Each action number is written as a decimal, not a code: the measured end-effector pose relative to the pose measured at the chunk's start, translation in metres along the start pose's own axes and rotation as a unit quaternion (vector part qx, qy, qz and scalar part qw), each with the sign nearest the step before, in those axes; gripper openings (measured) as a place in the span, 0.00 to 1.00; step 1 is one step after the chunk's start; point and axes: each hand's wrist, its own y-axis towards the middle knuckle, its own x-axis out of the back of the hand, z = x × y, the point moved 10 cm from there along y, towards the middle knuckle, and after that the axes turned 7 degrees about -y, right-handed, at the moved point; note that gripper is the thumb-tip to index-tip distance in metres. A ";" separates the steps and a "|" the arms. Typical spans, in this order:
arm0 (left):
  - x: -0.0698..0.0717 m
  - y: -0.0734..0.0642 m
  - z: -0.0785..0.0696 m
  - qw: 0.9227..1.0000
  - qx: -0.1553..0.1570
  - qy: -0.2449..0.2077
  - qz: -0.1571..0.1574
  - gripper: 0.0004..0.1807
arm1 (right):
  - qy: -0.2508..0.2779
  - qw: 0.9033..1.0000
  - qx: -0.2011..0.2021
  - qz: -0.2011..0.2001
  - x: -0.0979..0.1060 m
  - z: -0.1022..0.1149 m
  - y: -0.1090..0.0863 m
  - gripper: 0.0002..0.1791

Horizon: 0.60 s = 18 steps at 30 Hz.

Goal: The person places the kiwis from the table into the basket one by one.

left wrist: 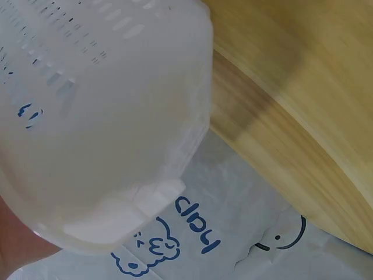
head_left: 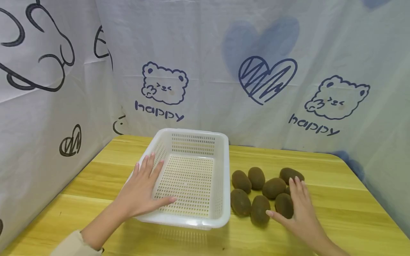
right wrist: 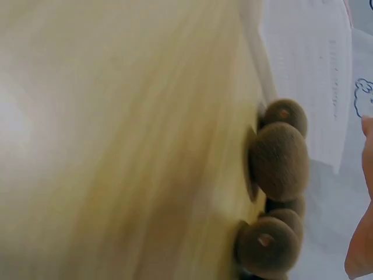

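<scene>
A white perforated plastic basket (head_left: 226,174) stands on the table with nothing inside it. My left hand (head_left: 139,193) lies over its left rim, fingers straight and thumb spread across the near left corner. The basket's outer wall (left wrist: 128,134) fills much of the left wrist view, hiding most of that hand. Several brown kiwis (head_left: 260,210) lie in a loose cluster right of the basket. Over the cluster's right side is my right hand (head_left: 302,213), fingers extended and thumb apart, overlapping some fruit. In the right wrist view, a kiwi (right wrist: 280,162) sits near part of this hand (right wrist: 362,233).
The yellow wood-grain table (head_left: 333,199) has rounded far corners. White cloth (head_left: 211,96) printed with bears, hearts and the word "happy" hangs behind it, and more cloth (head_left: 41,113) hangs along the left side.
</scene>
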 end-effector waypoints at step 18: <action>-0.002 -0.024 0.011 0.998 -0.002 -0.050 0.023 0.61 | 0.163 0.984 -0.060 0.048 -0.050 0.007 -0.024 0.58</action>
